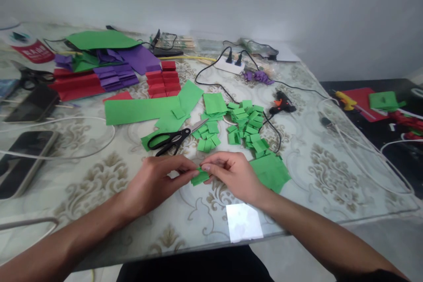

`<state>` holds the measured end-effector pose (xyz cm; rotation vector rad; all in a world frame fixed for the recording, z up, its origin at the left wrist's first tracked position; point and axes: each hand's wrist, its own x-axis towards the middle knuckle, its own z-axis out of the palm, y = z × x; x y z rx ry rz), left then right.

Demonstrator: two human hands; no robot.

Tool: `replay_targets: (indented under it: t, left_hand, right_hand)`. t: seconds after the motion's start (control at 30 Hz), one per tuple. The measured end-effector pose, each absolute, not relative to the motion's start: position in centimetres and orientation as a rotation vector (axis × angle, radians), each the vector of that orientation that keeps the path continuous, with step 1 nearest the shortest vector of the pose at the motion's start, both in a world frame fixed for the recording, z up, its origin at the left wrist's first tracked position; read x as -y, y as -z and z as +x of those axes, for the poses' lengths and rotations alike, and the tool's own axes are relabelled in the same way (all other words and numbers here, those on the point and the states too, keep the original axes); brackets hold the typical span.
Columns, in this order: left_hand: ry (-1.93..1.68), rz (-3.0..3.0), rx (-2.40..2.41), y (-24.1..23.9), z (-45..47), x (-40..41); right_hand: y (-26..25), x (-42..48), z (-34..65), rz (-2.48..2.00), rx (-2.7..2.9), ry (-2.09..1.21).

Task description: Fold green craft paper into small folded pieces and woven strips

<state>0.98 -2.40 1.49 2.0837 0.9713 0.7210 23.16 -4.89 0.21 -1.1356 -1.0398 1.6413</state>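
Observation:
A small piece of green paper (200,178) is pinched between my two hands above the patterned tabletop. My left hand (155,181) grips its left edge with thumb and fingertips. From the other side, my right hand (234,173) closes its thumb and index finger on the upper right part. Just beyond my hands lie black-handled scissors (176,138), blades slightly apart, pointing to the right. Small cut green pieces (207,135) are beside the blades, and a larger heap of folded green pieces (247,121) lies behind my right hand. Wider green sheets (269,172) rest beside my right wrist.
Long green strips (137,111), red folded paper (163,81) and purple paper (115,77) cover the back left. A power strip (229,65) feeds cables toward a black glue gun (282,103). Phones (26,163) and white cables lie at left. A yellow glue gun (346,100) lies far right.

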Motion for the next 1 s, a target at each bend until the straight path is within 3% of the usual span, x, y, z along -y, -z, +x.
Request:
replay_targets:
  t: [0.63,1.0]
  left_hand:
    - [-0.567,2.003,-1.033,-2.24,1.14,1.93]
    - [-0.662,2.155,-0.981,-1.87,1.20,2.16]
  right_hand:
    - [-0.52,5.08,23.18,-1.148,1.051,-1.632]
    - [-0.57,5.07,23.08,-1.174,1.064,-1.653]
